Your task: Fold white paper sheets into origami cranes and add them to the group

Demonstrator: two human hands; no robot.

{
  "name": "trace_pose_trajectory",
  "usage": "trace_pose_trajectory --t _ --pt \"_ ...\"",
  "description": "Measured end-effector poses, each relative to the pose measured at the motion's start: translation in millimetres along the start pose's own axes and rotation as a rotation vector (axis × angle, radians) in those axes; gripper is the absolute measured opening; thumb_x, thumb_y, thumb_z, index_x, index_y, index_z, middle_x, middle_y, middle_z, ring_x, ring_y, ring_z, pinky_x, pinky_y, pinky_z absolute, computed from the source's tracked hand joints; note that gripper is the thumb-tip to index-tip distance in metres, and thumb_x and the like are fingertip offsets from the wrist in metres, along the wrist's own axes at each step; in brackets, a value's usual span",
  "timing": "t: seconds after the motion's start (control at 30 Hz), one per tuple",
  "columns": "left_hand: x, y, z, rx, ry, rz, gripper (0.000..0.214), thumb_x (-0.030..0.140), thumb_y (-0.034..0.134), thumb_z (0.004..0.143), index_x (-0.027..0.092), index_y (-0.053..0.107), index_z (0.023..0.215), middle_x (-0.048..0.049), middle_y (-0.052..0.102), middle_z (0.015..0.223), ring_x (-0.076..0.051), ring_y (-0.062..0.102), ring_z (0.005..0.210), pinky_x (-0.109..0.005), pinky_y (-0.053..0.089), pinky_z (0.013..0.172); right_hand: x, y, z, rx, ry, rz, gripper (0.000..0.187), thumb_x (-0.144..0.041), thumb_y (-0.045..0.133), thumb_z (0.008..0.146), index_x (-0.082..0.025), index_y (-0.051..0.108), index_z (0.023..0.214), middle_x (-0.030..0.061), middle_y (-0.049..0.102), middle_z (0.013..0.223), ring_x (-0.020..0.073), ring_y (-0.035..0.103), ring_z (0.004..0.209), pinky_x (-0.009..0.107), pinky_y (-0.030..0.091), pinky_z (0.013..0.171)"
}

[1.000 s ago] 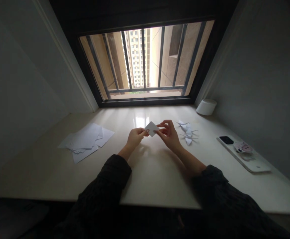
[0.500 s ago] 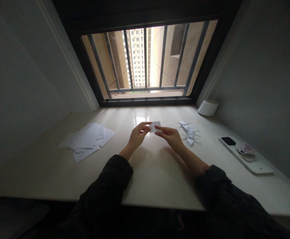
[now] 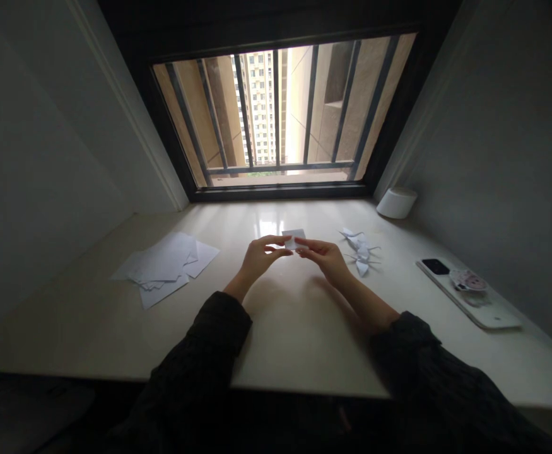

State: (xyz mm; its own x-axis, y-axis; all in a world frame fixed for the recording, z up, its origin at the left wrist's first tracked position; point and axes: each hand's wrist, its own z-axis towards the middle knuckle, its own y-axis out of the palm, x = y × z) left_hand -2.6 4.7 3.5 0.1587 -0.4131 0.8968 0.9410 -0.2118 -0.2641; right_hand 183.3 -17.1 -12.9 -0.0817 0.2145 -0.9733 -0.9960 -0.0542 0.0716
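Your left hand (image 3: 258,257) and right hand (image 3: 327,255) both pinch a small folded paper square (image 3: 296,233), held between them over the far middle of the bench (image 3: 299,347). White origami cranes (image 3: 361,252) lie just right; a smartphone (image 3: 491,308) sits farther right and nearer you. Loose paper sheets (image 3: 159,260) overlap on the left.

Phone (image 3: 479,307), white cylinder (image 3: 397,203), barred window (image 3: 276,116)
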Motion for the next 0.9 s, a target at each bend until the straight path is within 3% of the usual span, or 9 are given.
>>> trace_pose_trajectory --t 0.23,0.5,0.73,0.9 --pt "-2.9 1.0 0.9 -0.005 -0.029 -0.012 0.037 0.038 0.073 0.069 0.023 0.071 0.103 -0.0086 0.071 0.103 -0.022 0.065 0.094 -0.034 0.052 0.079 -0.2 -0.9 -0.3 -0.001 -0.014 -0.030 0.040 -0.041 0.079 0.061 -0.026 0.073 0.098 0.0050 0.074 0.093 0.0240 0.068 0.085 0.040 0.052 0.081" --pt "-10.5 12.1 -2.6 0.172 0.001 -0.143 0.023 0.035 0.072 0.070 0.019 0.074 0.087 -0.0063 0.074 0.080 -0.019 0.069 0.075 -0.033 0.054 0.074 1.9 2.5 -1.8 -0.030 -0.009 -0.004 0.036 -0.041 0.076 0.065 -0.026 0.073 0.097 0.0047 0.075 0.084 0.0202 0.068 0.077 0.037 0.052 0.077" --pt "-9.5 11.3 -3.7 0.144 0.025 -0.099 0.026 0.033 0.073 0.070 0.020 0.073 0.092 -0.0057 0.073 0.081 -0.020 0.069 0.077 -0.030 0.053 0.070 0.5 3.1 -2.4 -0.003 -0.011 0.012 0.031 -0.042 0.073 0.068 -0.025 0.074 0.094 0.0050 0.075 0.082 0.0181 0.066 0.072 0.034 0.051 0.071" --pt "-12.9 15.3 -2.2 0.209 0.048 -0.114 0.020 0.035 0.070 0.073 0.020 0.074 0.084 -0.0055 0.073 0.085 -0.019 0.067 0.077 -0.031 0.052 0.072 1.2 5.1 -1.9 0.018 -0.030 0.003 0.026 -0.041 0.073 0.068 -0.026 0.075 0.089 0.0044 0.075 0.081 0.0176 0.066 0.071 0.033 0.051 0.070"
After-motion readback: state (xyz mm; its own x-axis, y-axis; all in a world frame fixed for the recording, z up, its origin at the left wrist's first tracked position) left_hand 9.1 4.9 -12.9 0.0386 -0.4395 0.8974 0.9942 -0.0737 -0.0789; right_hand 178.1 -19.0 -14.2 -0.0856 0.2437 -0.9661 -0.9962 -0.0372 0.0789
